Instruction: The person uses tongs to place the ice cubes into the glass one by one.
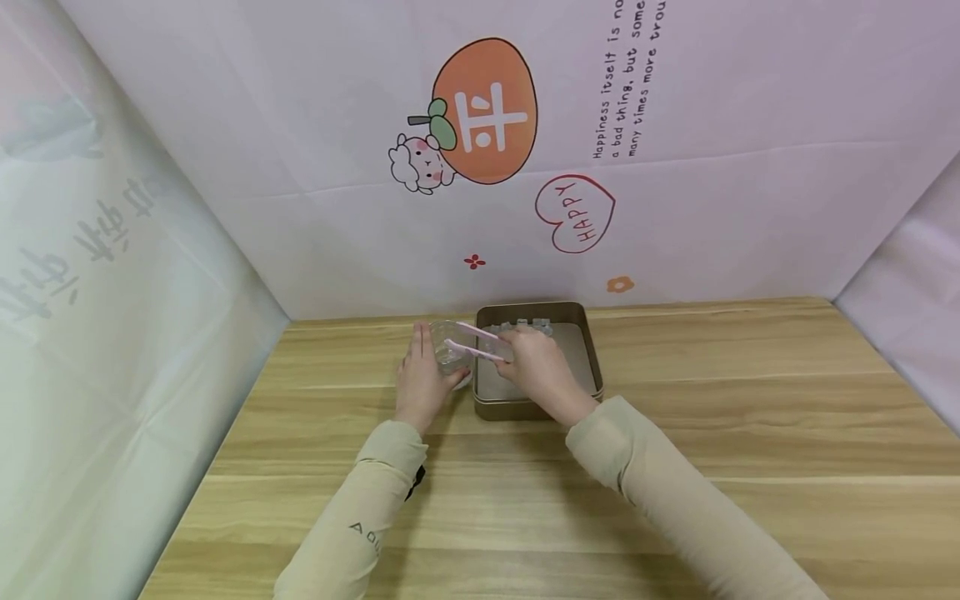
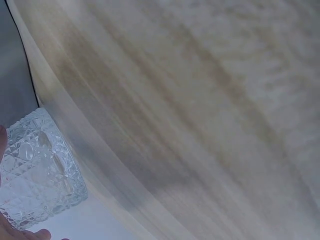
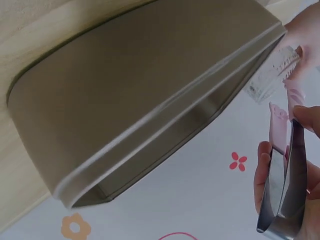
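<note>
My left hand point(image 1: 422, 383) holds a clear cut-glass cup point(image 2: 45, 167) beside the tin's left wall, thumb on the near side and fingers on the far left. In my right hand point(image 1: 542, 367) are tongs point(image 1: 483, 354) with pink ends and a shiny metal bend, seen in the right wrist view. The tongs point left over the cup's mouth, their ends apart; nothing shows between them. Under my right hand is a rectangular bronze-coloured tin point(image 1: 592, 362). Several clear cube-like pieces point(image 1: 542, 325) lie along its far side, partly hidden by the hand.
A wood-grain table point(image 1: 712, 433) carries the tin and cup near its back edge. Behind stands a white printed cloth wall point(image 1: 337, 242) with a fruit drawing and a heart. More white cloth point(image 1: 127, 333) rises along the left side.
</note>
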A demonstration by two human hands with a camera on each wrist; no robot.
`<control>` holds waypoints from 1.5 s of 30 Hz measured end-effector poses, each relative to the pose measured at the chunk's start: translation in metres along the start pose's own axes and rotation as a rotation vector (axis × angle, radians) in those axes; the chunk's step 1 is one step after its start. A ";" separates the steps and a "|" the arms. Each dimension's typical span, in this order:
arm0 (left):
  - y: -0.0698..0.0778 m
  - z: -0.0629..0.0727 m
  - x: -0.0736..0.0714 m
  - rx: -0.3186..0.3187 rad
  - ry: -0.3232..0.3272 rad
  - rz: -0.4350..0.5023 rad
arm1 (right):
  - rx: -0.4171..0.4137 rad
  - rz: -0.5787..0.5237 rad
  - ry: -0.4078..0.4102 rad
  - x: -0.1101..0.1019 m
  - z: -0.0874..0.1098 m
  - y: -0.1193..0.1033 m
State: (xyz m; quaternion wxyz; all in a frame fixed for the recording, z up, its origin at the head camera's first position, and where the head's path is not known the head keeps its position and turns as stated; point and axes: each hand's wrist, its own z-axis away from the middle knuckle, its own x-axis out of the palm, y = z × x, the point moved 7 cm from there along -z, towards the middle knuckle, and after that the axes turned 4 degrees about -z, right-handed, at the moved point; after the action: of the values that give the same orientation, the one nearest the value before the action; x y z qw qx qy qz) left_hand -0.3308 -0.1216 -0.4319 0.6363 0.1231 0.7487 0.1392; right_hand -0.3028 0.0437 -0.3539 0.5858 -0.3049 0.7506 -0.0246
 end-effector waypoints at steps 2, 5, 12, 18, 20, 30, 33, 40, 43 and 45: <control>0.000 0.000 0.000 -0.002 0.001 -0.002 | 0.012 0.001 0.008 -0.003 -0.001 0.002; 0.000 0.000 0.000 -0.003 -0.001 -0.011 | 0.048 -0.018 0.000 -0.008 -0.003 0.007; 0.001 0.000 0.001 0.000 -0.011 -0.026 | 0.107 -0.032 0.011 -0.023 -0.008 0.030; 0.000 0.001 0.001 0.003 -0.006 -0.029 | 0.203 -0.093 0.030 -0.036 -0.016 0.058; 0.000 0.001 0.001 0.005 -0.003 -0.033 | 0.226 -0.097 0.030 -0.038 -0.017 0.066; 0.001 0.000 0.000 0.008 0.001 -0.041 | 0.258 -0.072 -0.007 -0.029 -0.012 0.086; 0.001 0.000 -0.001 0.010 0.008 -0.044 | 0.254 -0.035 -0.003 -0.023 -0.009 0.090; 0.001 0.000 0.001 0.007 -0.005 -0.044 | 0.264 0.015 -0.034 -0.008 -0.003 0.093; 0.000 -0.001 0.002 0.009 -0.007 -0.045 | 0.271 0.011 -0.070 0.001 -0.003 0.090; 0.000 -0.001 0.002 0.012 -0.008 -0.048 | 0.272 0.009 -0.091 0.005 -0.004 0.088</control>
State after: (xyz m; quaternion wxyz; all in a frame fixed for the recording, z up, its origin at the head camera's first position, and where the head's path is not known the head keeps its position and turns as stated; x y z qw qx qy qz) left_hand -0.3325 -0.1211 -0.4336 0.6416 0.1097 0.7497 0.1190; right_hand -0.3448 0.1110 -0.3919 0.6554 -0.2200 0.7143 -0.1094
